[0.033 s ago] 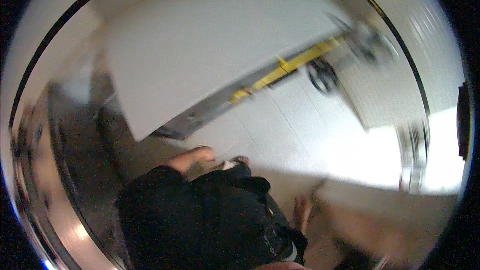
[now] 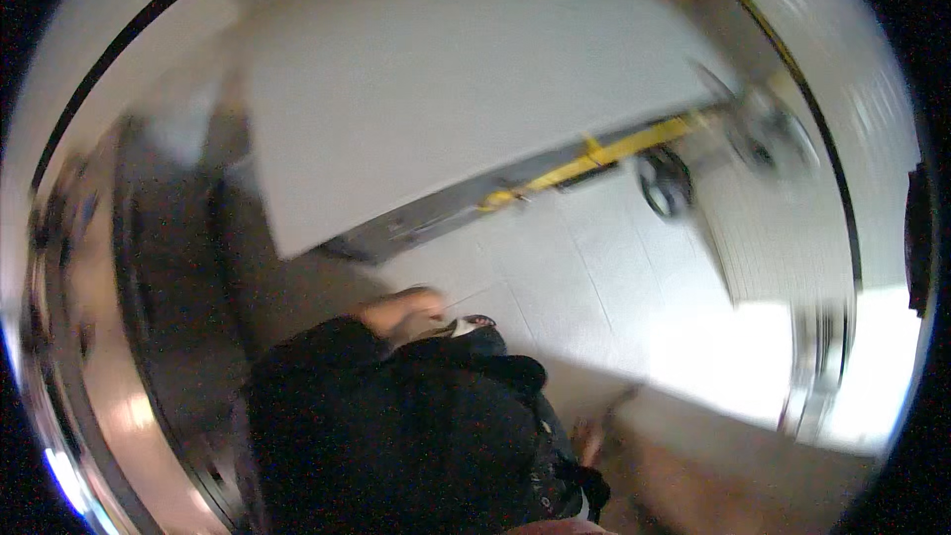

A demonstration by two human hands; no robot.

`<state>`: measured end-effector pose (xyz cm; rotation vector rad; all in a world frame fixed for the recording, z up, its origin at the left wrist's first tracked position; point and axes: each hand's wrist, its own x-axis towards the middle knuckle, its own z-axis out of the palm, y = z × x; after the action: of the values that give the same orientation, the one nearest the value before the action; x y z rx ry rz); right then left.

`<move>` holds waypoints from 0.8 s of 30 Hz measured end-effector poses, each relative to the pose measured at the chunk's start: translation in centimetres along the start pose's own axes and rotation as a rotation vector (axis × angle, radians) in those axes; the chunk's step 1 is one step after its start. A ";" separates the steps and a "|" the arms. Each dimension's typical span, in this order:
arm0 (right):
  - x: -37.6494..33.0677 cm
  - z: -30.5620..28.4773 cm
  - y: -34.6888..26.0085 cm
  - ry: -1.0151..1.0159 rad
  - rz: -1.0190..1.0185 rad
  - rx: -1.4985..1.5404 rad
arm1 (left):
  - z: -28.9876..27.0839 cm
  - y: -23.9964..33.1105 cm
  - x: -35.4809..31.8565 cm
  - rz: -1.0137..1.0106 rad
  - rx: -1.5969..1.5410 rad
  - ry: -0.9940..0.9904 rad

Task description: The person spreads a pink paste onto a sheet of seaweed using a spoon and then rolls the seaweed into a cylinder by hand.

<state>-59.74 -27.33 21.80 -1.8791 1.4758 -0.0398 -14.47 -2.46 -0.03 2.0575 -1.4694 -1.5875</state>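
Dark clothing on my body fills the lower middle. A bent patch of bare skin comes out of it toward the upper right; blur leaves unclear whether it is my left arm or a leg. Beside that skin lies a small white and dark shape too blurred to name. At my right side, what looks like my right hand hangs low, smeared and partly hidden by the clothing. Its fingers cannot be made out, and nothing is seen held.
Ahead stands a large flat white panel with a grey edge and a yellow rail. Near its right end are a black wheel and a blurred spoked round thing. Pale floor tiles and a bright patch lie to the right.
My view has turned a little: the white panel, rail and wheels now sit farther right, with the right side lower. My body keeps nearly the same place in the picture.
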 end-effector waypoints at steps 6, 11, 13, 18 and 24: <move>18.7 -4.9 1.9 -0.420 -0.164 -0.520 | -15.9 26.5 10.5 0.210 0.016 0.369; 30.7 -10.4 3.7 -0.522 -0.299 -0.691 | -21.6 32.1 13.3 0.116 -0.199 0.490; 35.4 -13.9 7.1 -0.519 -0.373 -0.730 | -18.5 28.3 15.9 0.039 -0.214 0.586; 46.2 -26.9 8.1 -0.301 -0.641 -0.848 | -11.0 24.8 16.9 -0.244 -0.249 0.614; 46.3 -42.7 8.5 0.083 -0.239 0.001 | -20.1 43.2 29.9 -0.210 -0.162 0.198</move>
<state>-70.03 -89.53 29.83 -2.0657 1.2964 -0.2329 -25.12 -55.25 16.19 2.2577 -1.0538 -1.4656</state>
